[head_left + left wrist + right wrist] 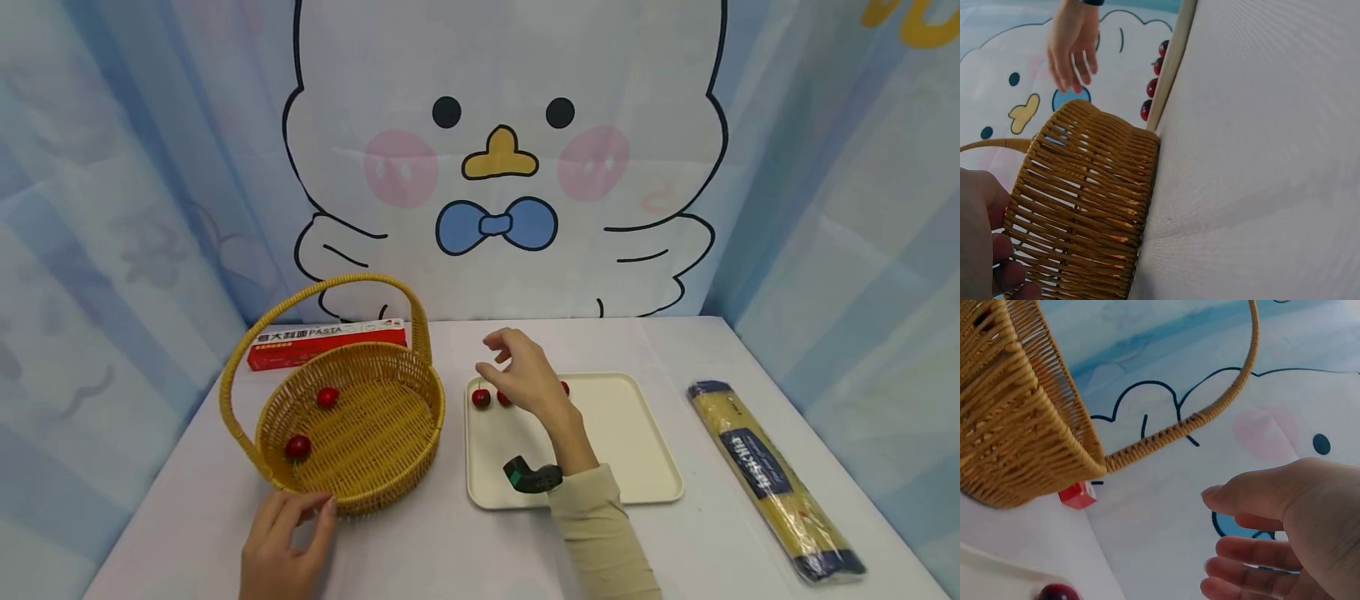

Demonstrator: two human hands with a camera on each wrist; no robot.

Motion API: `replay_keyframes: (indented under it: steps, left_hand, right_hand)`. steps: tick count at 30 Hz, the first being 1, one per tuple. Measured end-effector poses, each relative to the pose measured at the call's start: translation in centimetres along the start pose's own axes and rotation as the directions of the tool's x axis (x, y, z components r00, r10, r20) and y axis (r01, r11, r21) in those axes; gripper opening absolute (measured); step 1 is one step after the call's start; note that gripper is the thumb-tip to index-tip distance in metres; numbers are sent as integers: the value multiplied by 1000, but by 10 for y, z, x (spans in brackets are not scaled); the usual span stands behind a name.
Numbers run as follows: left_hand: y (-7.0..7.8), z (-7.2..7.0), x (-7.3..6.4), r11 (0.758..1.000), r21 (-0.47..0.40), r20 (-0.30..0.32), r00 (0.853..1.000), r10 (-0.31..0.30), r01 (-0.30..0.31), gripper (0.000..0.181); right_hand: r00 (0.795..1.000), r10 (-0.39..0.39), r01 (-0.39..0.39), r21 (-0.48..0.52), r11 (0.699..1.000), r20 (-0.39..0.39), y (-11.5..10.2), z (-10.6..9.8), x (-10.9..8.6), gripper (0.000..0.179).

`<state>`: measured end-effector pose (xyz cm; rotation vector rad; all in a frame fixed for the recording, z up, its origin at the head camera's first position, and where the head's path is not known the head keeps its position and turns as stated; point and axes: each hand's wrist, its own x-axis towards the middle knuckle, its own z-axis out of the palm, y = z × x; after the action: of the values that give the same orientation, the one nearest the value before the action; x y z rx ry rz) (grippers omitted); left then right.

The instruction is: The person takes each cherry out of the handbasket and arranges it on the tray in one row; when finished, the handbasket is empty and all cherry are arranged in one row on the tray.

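Your left hand [288, 537], low at the left of the frame, has its fingers curled at the near rim of the wicker basket [375, 433]; keep that grip light and steady, so the basket neither tips nor slides; your right hand [521, 371], just below and right of centre, holds nothing, its thumb and fingers parted, raised above the cream tray [637, 450]. Four cherries [1145, 110] show in a row at the tray in the left wrist view; in the head view your right hand hides part of that row, though the leftmost cherry [481, 399] is plain; two more cherries [297, 447] lie in the basket, left of centre. The step looks like a pick from the row; bring thumb and forefinger down either side of one fruit and pinch softly, since something so round and glossy may roll; avoid nudging its neighbours; near the basket, mind the arched handle [422, 337].
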<state>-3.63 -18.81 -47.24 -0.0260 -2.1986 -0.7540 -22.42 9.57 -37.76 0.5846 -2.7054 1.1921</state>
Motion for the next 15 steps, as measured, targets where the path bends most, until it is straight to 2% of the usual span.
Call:
replay_keyframes:
  steps: [9, 15]
  left_hand:
    - [-5, -1, 2, 1000, -10, 21, 999, 29, -28, 18]
    - [-5, -1, 2, 999, -9, 3, 999, 48, -48, 21]
  right_hand:
    - [998, -26, 24, 31, 999, 63, -29, 25, 12, 37]
    - [991, -59, 52, 58, 997, 123, -39, 38, 19, 38]
